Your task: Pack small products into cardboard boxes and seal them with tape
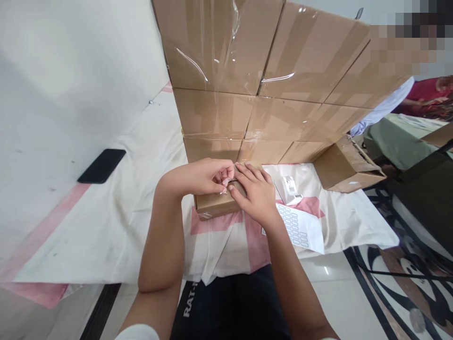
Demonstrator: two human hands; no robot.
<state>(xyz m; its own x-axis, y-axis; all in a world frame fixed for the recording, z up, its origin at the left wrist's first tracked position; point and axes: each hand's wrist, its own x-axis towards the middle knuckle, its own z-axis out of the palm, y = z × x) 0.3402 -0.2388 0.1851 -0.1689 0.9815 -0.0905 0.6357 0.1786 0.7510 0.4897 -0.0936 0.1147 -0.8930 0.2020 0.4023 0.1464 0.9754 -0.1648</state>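
Observation:
In front of me on the cloth lies a small brown cardboard box (216, 206), its top largely covered by my two hands. Fingers curled in a pinch, my left hand (207, 175) grips a crumpled bit of clear tape (225, 181) over the box top. My right hand (257, 192) rests on the top of the box with its fingers stretched out, their tips close to the left hand's fingers. To the right of the box are a white dispenser-like object (290, 190) and a white sheet of printed labels (303, 231).
Taped cardboard boxes (215, 113) form a tall stack behind the small box. An open carton (348, 167) stands at the right edge of the cloth (141, 226). A black phone (102, 166) lies at left by the wall. Another person in red (423, 99) is at far right.

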